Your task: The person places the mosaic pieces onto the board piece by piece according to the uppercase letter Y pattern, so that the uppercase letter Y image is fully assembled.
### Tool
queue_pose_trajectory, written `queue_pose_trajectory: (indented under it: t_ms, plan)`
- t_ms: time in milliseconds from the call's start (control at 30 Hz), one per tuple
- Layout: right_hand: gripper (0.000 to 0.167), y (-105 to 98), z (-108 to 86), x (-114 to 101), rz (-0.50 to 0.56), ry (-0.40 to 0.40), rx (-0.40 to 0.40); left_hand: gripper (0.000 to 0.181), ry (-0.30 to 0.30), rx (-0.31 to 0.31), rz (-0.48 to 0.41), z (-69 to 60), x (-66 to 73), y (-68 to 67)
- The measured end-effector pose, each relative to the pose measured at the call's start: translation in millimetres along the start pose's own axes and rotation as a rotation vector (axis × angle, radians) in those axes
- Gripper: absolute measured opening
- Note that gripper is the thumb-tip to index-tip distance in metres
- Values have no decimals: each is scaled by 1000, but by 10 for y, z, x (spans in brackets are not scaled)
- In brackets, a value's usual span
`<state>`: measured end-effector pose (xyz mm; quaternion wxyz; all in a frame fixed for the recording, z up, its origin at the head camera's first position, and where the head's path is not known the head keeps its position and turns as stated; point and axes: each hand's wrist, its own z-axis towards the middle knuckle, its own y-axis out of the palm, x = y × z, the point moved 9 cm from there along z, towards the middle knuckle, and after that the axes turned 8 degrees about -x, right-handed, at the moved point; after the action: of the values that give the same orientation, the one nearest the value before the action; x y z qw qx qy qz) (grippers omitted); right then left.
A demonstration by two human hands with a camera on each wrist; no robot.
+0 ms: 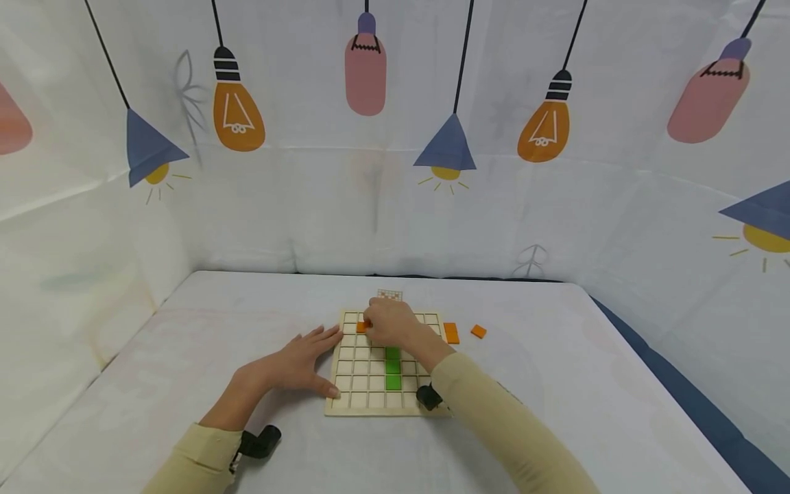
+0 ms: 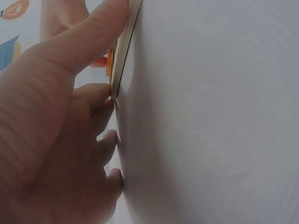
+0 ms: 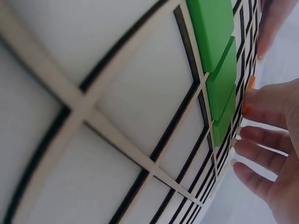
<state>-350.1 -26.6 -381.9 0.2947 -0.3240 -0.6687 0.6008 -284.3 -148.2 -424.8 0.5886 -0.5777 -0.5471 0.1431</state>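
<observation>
A square wooden grid board [image 1: 361, 399] lies on the table. My left hand [image 1: 296, 362] is spread at its left side, thumb and index fingertip touching the edge; the left wrist view shows the thumb [image 2: 93, 37] along the rim. Over the far part of the board, my right hand [image 1: 395, 324] pinches an orange tile [image 1: 361, 327] near the far left cells. In the right wrist view, thumb and finger meet at that tile [image 3: 252, 83], the other fingers [image 3: 261, 154] spread apart. A column of green tiles [image 1: 393, 366] sits in the grid's middle, partly hidden by the right hand.
Right of the board lie a larger orange tile [image 1: 452, 333], close by its edge, and a smaller orange tile [image 1: 478, 331] farther out. A small card with a grid pattern [image 1: 390, 295] lies beyond the far edge. White cloth printed with lamps [image 1: 370, 206] hangs behind the table.
</observation>
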Motion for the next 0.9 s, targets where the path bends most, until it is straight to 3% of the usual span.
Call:
queue_pose_trajectory:
  t_ms: [567, 900]
  plan:
    - [24, -19, -55, 118, 27, 22, -36, 116, -3, 2, -1, 11, 9, -4]
    - [25, -25, -162, 413, 114, 30, -12, 117, -26, 0, -4, 13, 2, -3]
